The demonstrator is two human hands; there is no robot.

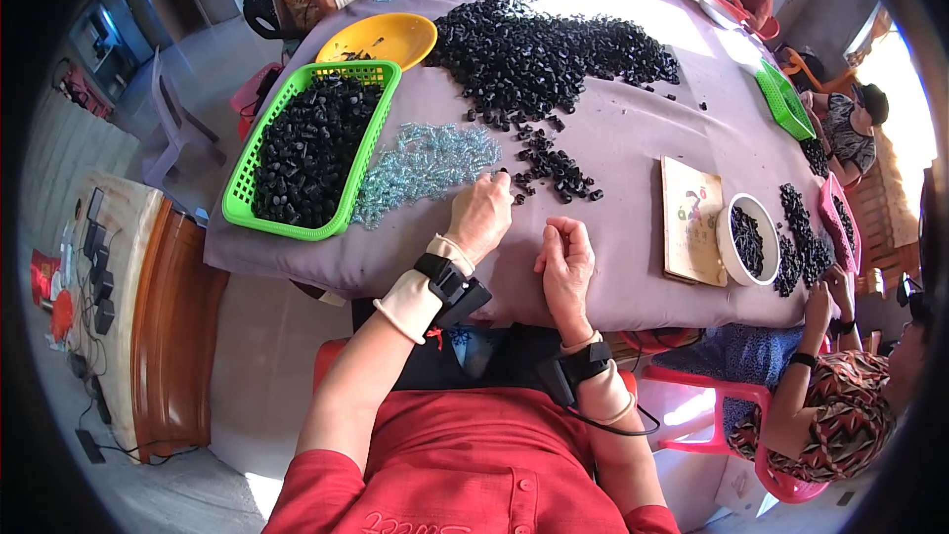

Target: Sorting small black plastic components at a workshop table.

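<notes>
Black parts (554, 170): small, dark, roughly cylindrical pieces; a loose cluster just beyond the left hand, thinning out from the big pile.
Big pile (539, 44): same black pieces, heaped wide across the far middle of the cloth, well beyond the cluster.
Clear parts (425, 166): pale blue-clear bits in a flat patch, just left of the cluster, touching the basket's right side.
Left hand (481, 218): knuckles up, fingers curled, fingertips at the near edge of the cluster; pinching one black piece, as far as can be told.
Right hand (565, 259): near-right of the cluster, loosely fisted, thumb against fingers; contents hidden, cannot tell what is gripped.
Cloth (633, 237): grey-mauve cover; bare stretch right of the cluster as far as the board.
Table edge: just behind both wrists, near side of the cluster.
Basket (308, 148): green, slotted, full of black pieces; left of the cluster.
Yellow bowl (378, 40): beyond the basket, far-left of the cluster.
Board (691, 221): tan, flat, right of the cluster.
White bowl (748, 239): touching the board's right edge, black pieces inside.
</notes>
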